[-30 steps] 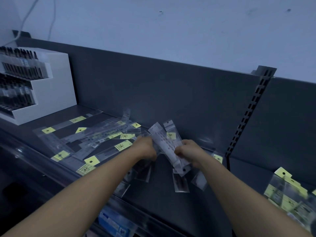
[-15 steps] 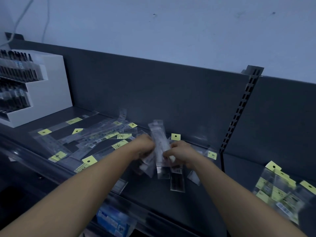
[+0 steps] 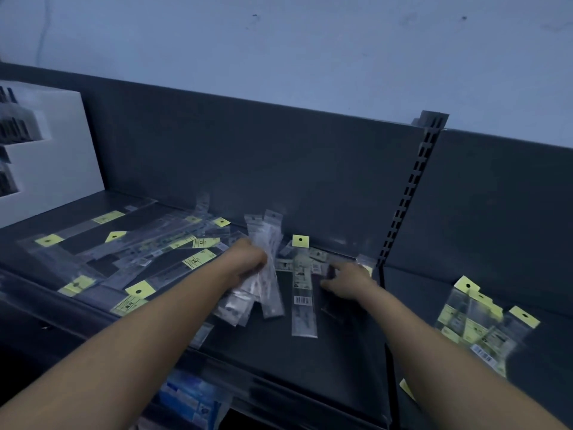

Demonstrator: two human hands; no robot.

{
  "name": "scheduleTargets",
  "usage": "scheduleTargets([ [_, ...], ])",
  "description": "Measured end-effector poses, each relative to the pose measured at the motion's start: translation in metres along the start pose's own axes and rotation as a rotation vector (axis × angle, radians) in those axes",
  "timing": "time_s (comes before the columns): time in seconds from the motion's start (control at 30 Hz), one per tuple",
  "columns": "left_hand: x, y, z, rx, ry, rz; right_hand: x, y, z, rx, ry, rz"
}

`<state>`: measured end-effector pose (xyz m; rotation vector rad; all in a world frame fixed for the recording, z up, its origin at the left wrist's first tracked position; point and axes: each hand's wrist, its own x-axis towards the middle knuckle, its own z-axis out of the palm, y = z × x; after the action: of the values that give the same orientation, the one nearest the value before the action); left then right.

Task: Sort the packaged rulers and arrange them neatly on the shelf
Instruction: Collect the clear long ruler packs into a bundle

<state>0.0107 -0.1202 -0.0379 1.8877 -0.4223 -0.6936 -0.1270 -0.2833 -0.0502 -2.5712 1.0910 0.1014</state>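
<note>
Several packaged rulers (image 3: 268,287) fan from the left hand (image 3: 248,262), fingers clamped round them; the slick sleeves could slip loose. The right hand (image 3: 348,282), fingers apart, reaches over loose packs (image 3: 302,287) on the shelf (image 3: 310,361).

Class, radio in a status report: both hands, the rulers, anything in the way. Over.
Left hand grips bundle of packaged rulers. Right hand open, reaching toward loose packets. Unsorted pile lies left, not in the way.

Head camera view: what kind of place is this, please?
Probably a stationery shop: a dark shelf with a slotted upright, many packaged rulers with yellow hang tags, and a white display stand at the left.
</note>
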Motion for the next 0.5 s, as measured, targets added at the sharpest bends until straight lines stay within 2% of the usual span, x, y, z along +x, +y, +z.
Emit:
scheduleTargets([
  [0.1,-0.004,0.001,-0.002,-0.031,0.003,0.023,0.002,0.0,0.008,0.025,0.019,-0.127],
  [0.23,-0.008,0.002,-0.007,-0.061,0.01,0.006,0.006,-0.01,0.008,0.295,0.057,-0.248],
  [0.3,-0.008,0.002,-0.01,-0.062,0.023,-0.01,0.011,-0.012,0.009,0.259,0.05,-0.273],
  [0.43,-0.006,-0.001,-0.015,-0.058,0.03,-0.029,0.018,-0.011,0.005,0.112,-0.115,-0.314],
  [0.5,-0.004,-0.003,-0.016,-0.054,0.045,-0.016,0.021,-0.015,0.003,0.026,-0.099,-0.366],
])
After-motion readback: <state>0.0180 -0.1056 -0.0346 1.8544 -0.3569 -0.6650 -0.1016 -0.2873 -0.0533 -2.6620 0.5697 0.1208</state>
